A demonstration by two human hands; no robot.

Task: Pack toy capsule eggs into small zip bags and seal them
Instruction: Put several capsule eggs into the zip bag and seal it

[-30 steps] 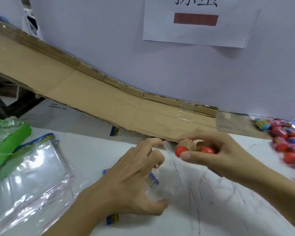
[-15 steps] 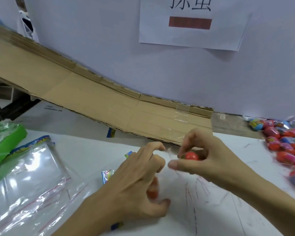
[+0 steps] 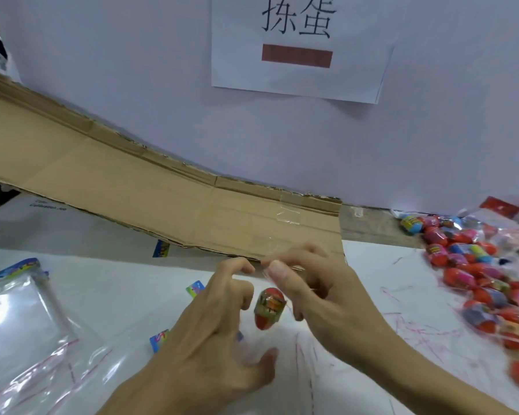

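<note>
Since the earlier frame, the egg has dropped from the right hand into the bag, between both hands. Right hand and left hand each pinch the bag's top edge. Loose eggs lie far right.

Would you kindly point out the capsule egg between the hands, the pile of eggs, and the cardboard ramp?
capsule egg (image 3: 269,308), head view, its printed wrapper band.
pile of eggs (image 3: 474,274), head view, a red egg mid-pile.
cardboard ramp (image 3: 150,187), head view, its flat middle panel.
</note>
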